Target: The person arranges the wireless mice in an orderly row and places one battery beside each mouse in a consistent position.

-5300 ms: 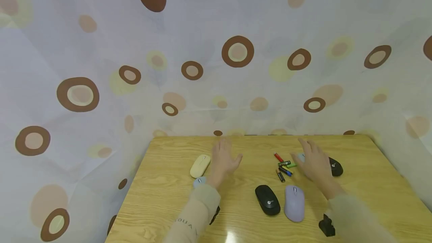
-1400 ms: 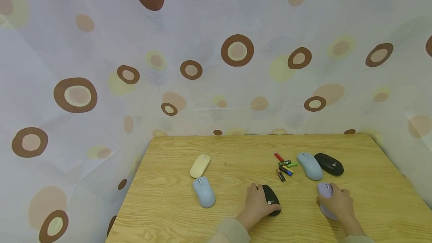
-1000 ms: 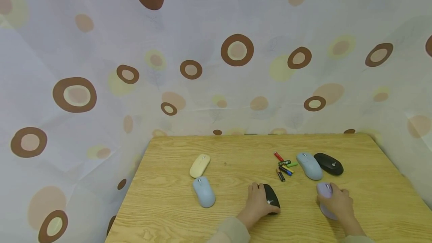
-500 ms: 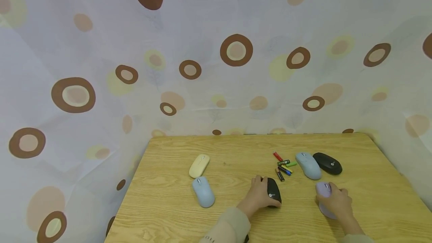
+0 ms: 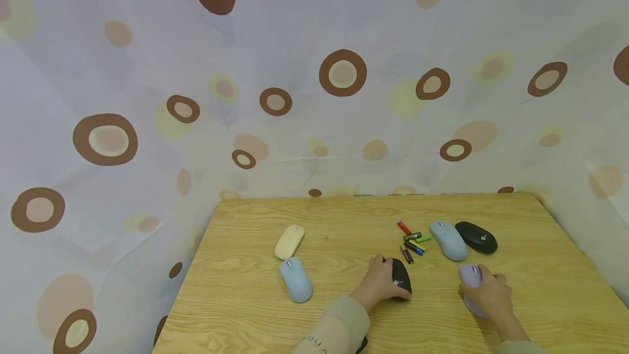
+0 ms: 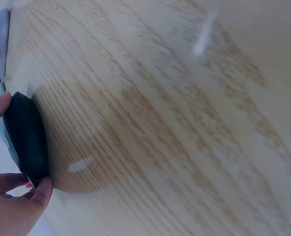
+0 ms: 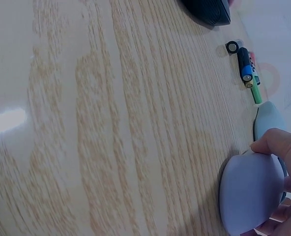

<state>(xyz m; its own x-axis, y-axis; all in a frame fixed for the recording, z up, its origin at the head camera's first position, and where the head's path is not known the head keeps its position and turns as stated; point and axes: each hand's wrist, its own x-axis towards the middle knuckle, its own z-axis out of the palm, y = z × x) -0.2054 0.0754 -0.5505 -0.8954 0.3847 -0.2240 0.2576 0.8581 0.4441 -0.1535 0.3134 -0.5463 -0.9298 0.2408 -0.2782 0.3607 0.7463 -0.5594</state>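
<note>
My left hand (image 5: 380, 283) grips a black computer mouse (image 5: 401, 277) by its sides, near the middle of the table. In the left wrist view, thumb and fingertips pinch this black mouse (image 6: 27, 137) at opposite edges; it looks tilted or a little raised there. To the right, my right hand (image 5: 493, 295) holds a lavender mouse (image 5: 470, 274), its palm side partly covering the top. The right wrist view has the lavender mouse (image 7: 251, 191) close up, with fingers around its far side.
Several small batteries (image 5: 411, 242) lie loose beyond the hands. Behind the right hand, a light blue mouse (image 5: 449, 241) touches or nearly touches another black mouse (image 5: 476, 237). A cream mouse (image 5: 290, 242) and a light blue mouse (image 5: 296, 280) lie left on the wooden table (image 5: 245, 310).
Both hands, raised and open at first, came down onto mice. The lavender mouse moved right, away from the black one. Lately the left hand moved the black mouse slightly forward and right.
</note>
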